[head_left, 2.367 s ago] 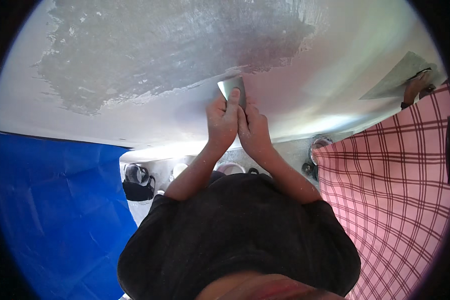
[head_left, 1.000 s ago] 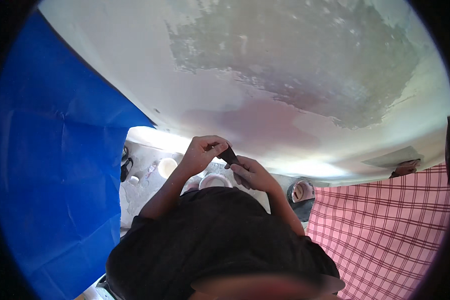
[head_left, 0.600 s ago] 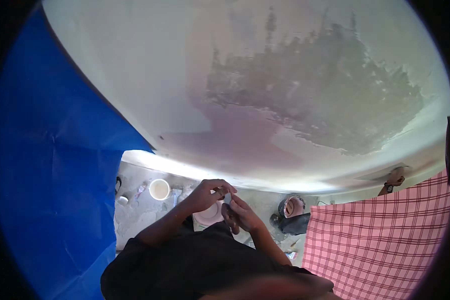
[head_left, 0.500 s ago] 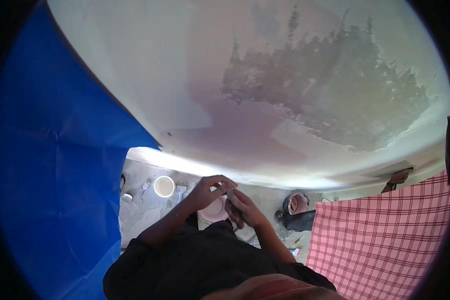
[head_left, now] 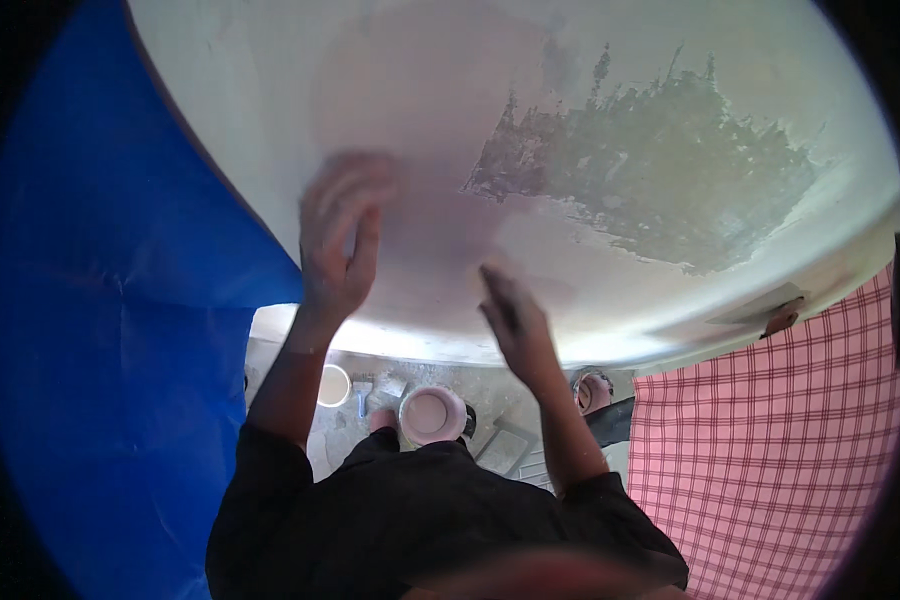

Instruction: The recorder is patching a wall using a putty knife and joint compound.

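Along the left side, we have a creased blue sheet (head_left: pixel 110 330), its curved edge meeting the pale wall (head_left: pixel 245 100) that fills the far part of the scene. Just right of that edge, our left hand (head_left: pixel 342 225) is raised in front of the wall, thumb apart from the loosely bent, released fingers; the fingertips blur, so we cannot tell whether they touch the surface. On the floor nearer us stands a white tub (head_left: pixel 333 386), with a light blue tool (head_left: pixel 363 396) lying just beside it, then a round pink bucket (head_left: pixel 433 414) upright between our forearms. Right of this bucket lies a grey tray (head_left: pixel 506 449). Our right hand (head_left: pixel 516 318) is in front of the wall too, nearer than the left one and badly blurred; we cannot tell whether its fingers are clenched or grasping something. Farther right on the floor sits a second bucket (head_left: pixel 595 390), and beyond it, a rough grey patch (head_left: pixel 670 170) spreads across the wall. At the right, another person's hand (head_left: pixel 782 317) is at a broad flat trowel (head_left: pixel 750 306), on the far side of a pink checked cloth (head_left: pixel 770 440).
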{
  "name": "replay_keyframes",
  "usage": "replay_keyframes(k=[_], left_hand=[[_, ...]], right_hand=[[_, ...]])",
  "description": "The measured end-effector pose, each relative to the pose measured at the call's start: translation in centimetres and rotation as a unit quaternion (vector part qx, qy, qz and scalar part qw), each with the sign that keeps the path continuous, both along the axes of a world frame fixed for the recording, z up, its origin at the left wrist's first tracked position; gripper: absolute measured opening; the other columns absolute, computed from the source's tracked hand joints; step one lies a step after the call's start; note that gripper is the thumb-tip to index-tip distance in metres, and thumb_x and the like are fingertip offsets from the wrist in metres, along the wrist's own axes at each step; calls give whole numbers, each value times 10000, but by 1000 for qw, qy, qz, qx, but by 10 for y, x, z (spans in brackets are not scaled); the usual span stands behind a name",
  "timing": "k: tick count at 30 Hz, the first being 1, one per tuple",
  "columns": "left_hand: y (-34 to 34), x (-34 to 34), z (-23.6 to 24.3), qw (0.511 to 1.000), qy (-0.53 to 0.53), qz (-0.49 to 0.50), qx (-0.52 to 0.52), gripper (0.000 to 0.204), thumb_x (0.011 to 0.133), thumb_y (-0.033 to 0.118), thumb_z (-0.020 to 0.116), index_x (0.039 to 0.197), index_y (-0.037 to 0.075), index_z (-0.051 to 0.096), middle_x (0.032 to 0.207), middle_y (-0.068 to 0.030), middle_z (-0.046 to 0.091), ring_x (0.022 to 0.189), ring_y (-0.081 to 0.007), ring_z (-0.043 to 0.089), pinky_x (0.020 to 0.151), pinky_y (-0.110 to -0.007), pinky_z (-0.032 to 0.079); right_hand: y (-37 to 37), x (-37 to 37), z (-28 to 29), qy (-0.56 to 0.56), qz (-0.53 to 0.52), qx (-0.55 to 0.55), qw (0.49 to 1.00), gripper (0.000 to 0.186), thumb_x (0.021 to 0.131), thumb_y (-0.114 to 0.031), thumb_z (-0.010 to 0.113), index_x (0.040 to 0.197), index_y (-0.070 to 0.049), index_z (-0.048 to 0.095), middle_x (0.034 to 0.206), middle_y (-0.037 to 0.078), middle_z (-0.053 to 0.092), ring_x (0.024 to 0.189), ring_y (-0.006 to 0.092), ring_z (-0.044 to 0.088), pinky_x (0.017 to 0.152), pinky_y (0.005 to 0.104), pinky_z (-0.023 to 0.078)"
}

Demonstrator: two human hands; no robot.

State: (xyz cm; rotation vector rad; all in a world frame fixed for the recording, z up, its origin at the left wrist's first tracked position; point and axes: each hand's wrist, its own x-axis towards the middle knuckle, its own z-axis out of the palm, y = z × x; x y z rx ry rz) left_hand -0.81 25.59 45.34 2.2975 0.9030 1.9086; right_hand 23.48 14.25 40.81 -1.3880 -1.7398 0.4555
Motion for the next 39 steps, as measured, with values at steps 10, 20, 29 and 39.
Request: replay_keyframes(k=[10,20,29,39], left_hand=[[79,53,12,942,-34,274,190,451,1019,436,379,1398,213,481,1503,-102,438,1442,-388,281,1121,-677,-6],[82,55,8,943,-42,274,186,454,1020,470,361,1392,241,487,1487,-107,456,1432,-405,292,1127,-672,-1],[73,46,-3,945,31,277,169,509,995,447,420,1401,140,438,1542,-213,327,1451,-465,197,1125,-683,29],[62,45,-51,946,74,270,162,542,968,390,489,1417,97,415,1527,-226,314,1437,-483,206,1115,-694,96]], right_hand=[[46,-24,127,-194,-232,216,928,398,899,-36,659,1285,-135,639,859,75,515,682,161,508,606,278,445],[65,-44,125,-177,-256,272,911,360,907,-6,652,1255,-98,653,850,76,534,722,139,523,626,268,452],[54,-55,148,-160,-248,218,930,367,930,-22,624,1284,-115,636,815,90,499,679,171,516,630,297,460],[62,-53,147,-109,-235,216,941,394,939,-85,593,1325,-162,594,1112,206,568,921,357,642,775,416,530]])
